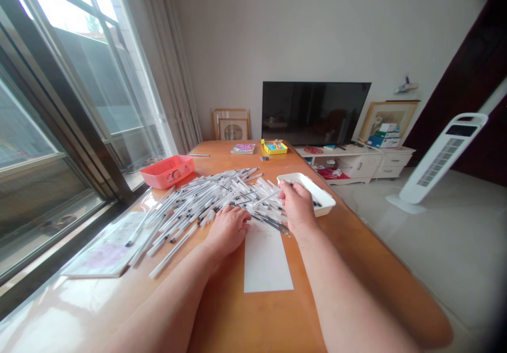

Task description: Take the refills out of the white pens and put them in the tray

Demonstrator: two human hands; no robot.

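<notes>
A large heap of pens [190,205], with clear and whitish barrels and black ends, spreads over the wooden table. My right hand [297,202] is closed in a pinch on a whitish pen barrel [268,199], beside a white tray [327,201] with dark small parts inside. My left hand [230,227] rests at the heap's near edge, fingers curled in; what they hold, if anything, is hidden. Between the hands, several thin dark refills [273,222] lie at the top of a white sheet of paper [266,263].
A red plastic basket [168,172] stands left of the heap, and a booklet [103,247] lies under some pens. Toward the far end are a yellow box [275,147], a colourful book [243,149] and a single pen [199,155]. Beyond stands a television [315,113]; a tower fan [439,163] is right.
</notes>
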